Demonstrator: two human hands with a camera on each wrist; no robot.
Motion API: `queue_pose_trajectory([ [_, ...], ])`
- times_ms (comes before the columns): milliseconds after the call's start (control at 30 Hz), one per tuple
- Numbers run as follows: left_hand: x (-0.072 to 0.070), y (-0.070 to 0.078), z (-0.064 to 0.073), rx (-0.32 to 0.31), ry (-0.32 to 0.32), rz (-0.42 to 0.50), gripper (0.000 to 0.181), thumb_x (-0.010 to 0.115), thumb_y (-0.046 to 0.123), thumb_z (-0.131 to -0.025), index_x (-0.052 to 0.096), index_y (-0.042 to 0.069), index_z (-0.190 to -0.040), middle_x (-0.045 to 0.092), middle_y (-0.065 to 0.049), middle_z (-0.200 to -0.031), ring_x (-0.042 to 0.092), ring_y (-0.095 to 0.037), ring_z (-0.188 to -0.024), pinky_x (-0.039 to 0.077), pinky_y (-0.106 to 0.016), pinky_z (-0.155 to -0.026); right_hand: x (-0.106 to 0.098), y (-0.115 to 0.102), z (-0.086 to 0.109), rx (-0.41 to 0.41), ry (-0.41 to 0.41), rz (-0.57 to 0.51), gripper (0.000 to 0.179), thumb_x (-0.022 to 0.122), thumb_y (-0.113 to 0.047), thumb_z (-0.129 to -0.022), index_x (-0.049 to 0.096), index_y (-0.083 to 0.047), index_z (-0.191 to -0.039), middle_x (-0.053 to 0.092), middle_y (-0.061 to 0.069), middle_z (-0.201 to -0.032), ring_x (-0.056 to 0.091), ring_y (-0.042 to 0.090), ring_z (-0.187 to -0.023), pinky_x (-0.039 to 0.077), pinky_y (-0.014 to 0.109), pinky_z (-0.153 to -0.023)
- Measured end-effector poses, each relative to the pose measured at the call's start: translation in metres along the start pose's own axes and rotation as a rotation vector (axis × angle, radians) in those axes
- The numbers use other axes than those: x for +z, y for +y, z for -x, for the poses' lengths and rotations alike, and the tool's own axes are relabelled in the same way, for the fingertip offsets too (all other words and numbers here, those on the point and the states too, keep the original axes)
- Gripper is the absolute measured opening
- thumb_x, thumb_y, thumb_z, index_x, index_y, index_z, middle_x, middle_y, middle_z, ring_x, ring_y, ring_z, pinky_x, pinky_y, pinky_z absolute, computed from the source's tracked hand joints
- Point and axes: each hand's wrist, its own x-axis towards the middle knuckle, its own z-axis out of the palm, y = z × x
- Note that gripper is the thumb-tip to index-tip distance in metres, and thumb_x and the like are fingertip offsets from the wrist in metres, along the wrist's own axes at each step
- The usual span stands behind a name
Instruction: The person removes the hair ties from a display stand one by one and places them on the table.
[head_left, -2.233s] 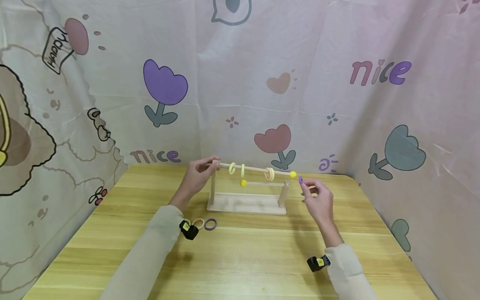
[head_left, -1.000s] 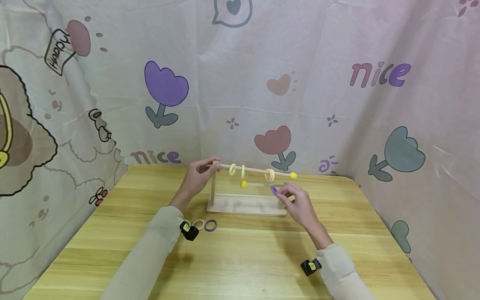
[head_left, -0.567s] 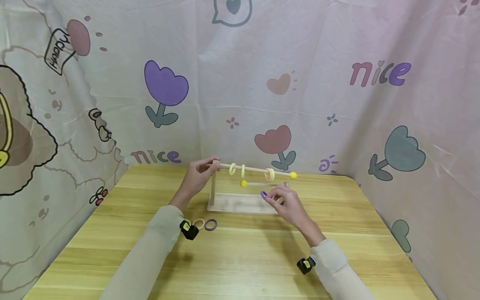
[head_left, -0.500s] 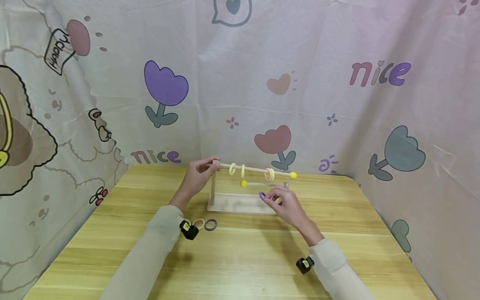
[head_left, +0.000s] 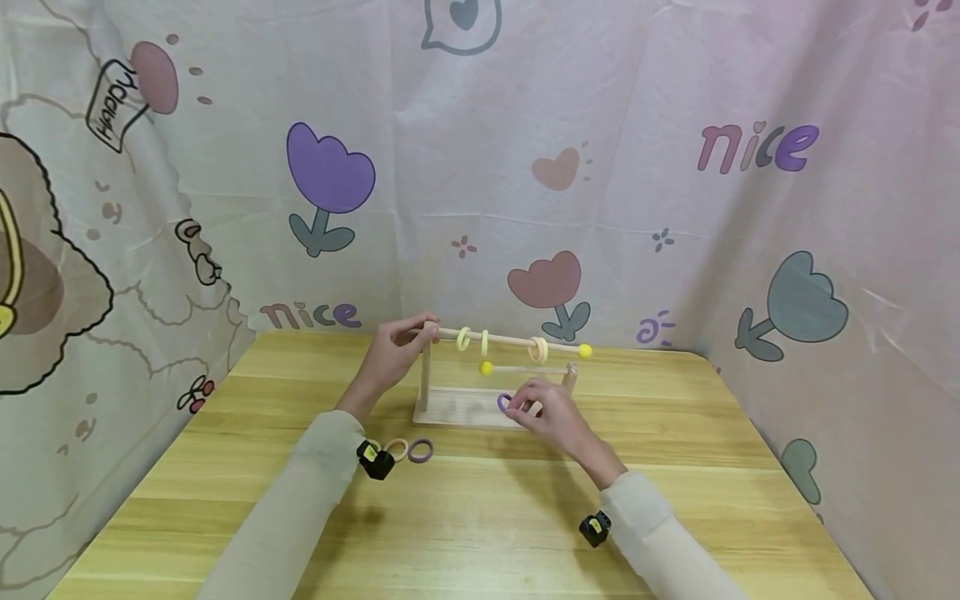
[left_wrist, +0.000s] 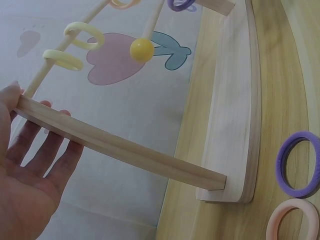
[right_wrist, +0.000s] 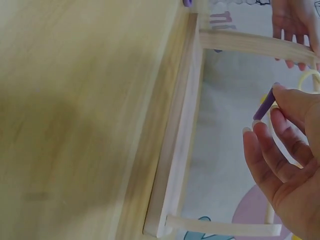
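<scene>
My left hand (head_left: 390,357) grips the top of the left post of a small wooden stand (head_left: 465,408), thumb on one side and fingers behind, as the left wrist view shows. From that post runs an upper rod (head_left: 506,337) tipped with a yellow ball (head_left: 585,352), with several pale yellow and peach hair ties (head_left: 538,350) hanging on it. A shorter lower rod, ending in another yellow ball (head_left: 486,367), points left from the right post. My right hand (head_left: 553,414) pinches a purple hair tie (right_wrist: 265,106) between thumb and fingertips, below and right of that lower ball.
On the table (head_left: 480,517), in front of the stand's left end, lie a purple hair tie (head_left: 421,451) and a peach one (left_wrist: 292,220). A further one is partly hidden by the left wrist camera (head_left: 375,460). A printed cloth (head_left: 465,167) hangs behind.
My right hand has carried the purple hair tie leftward and down, from beyond the upper rod's ball to in front of the base. My left hand has stayed on the post.
</scene>
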Motion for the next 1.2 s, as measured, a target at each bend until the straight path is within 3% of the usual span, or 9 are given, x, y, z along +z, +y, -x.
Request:
queue_pose_trajectory([
  [167, 0.0, -0.001, 0.0, 0.005, 0.0, 0.005, 0.032, 0.062, 0.028, -0.105, 0.071, 0.01, -0.129, 0.07, -0.028, -0.116, 0.068, -0.009, -0.097, 0.051, -0.02, -0.082, 0.007, 0.001, -0.003, -0.061, -0.021, 0.008, 0.006, 0.08, -0.006, -0.088, 0.076, -0.007, -0.083, 0.073, 0.008, -0.09, 0.065, 0.015, -0.08, 0.057, 0.025, -0.062],
  [333, 0.0, 0.001, 0.0, 0.006, 0.01, 0.002, 0.03, 0.063, 0.028, -0.104, 0.072, 0.011, -0.128, 0.073, -0.013, -0.106, 0.068, -0.008, -0.095, 0.052, -0.021, -0.081, 0.014, 0.002, -0.006, -0.089, -0.049, -0.022, 0.006, 0.08, -0.006, -0.088, 0.077, -0.006, -0.084, 0.073, 0.009, -0.089, 0.066, 0.017, -0.08, 0.058, 0.027, -0.062],
  [400, 0.0, 0.002, 0.0, 0.005, 0.01, 0.001, 0.03, 0.064, 0.028, -0.104, 0.073, 0.011, -0.127, 0.073, -0.007, -0.103, 0.068, -0.009, -0.095, 0.051, -0.021, -0.08, 0.017, 0.003, -0.007, -0.079, -0.062, -0.041, 0.005, 0.08, -0.006, -0.089, 0.078, -0.006, -0.084, 0.073, 0.008, -0.089, 0.066, 0.017, -0.08, 0.057, 0.026, -0.063],
  [667, 0.0, 0.001, -0.001, -0.007, 0.011, 0.015, 0.031, 0.063, 0.028, -0.104, 0.072, 0.011, -0.128, 0.074, -0.006, -0.102, 0.068, -0.007, -0.094, 0.05, -0.021, -0.08, 0.031, 0.007, -0.01, -0.032, -0.108, -0.079, 0.005, 0.081, -0.006, -0.087, 0.079, -0.006, -0.083, 0.074, 0.008, -0.091, 0.067, 0.017, -0.082, 0.059, 0.028, -0.068],
  [833, 0.0, -0.001, -0.002, -0.012, 0.008, 0.015, 0.032, 0.061, 0.022, -0.105, 0.07, 0.006, -0.132, 0.074, -0.022, -0.112, 0.07, -0.008, -0.097, 0.051, -0.02, -0.08, 0.04, 0.008, -0.014, -0.073, -0.139, -0.078, 0.005, 0.081, -0.007, -0.088, 0.08, -0.007, -0.083, 0.075, 0.007, -0.088, 0.066, 0.011, -0.08, 0.058, 0.026, -0.068],
  [967, 0.0, -0.001, -0.003, -0.022, -0.001, 0.012, 0.032, 0.06, 0.017, -0.105, 0.068, 0.002, -0.133, 0.071, -0.031, -0.119, 0.071, -0.019, -0.103, 0.052, -0.02, -0.082, 0.047, 0.008, -0.016, -0.131, -0.146, -0.065, 0.005, 0.081, -0.004, -0.087, 0.08, -0.007, -0.084, 0.075, 0.007, -0.086, 0.065, 0.008, -0.076, 0.057, 0.022, -0.067],
  [1200, 0.001, 0.001, -0.001, -0.011, 0.004, 0.005, 0.032, 0.061, 0.021, -0.105, 0.069, 0.005, -0.132, 0.073, -0.027, -0.117, 0.071, -0.031, -0.108, 0.052, -0.018, -0.082, 0.057, 0.005, -0.018, -0.139, -0.18, -0.042, 0.003, 0.081, -0.008, -0.088, 0.08, -0.007, -0.085, 0.075, 0.007, -0.086, 0.069, 0.008, -0.075, 0.056, 0.016, -0.07],
])
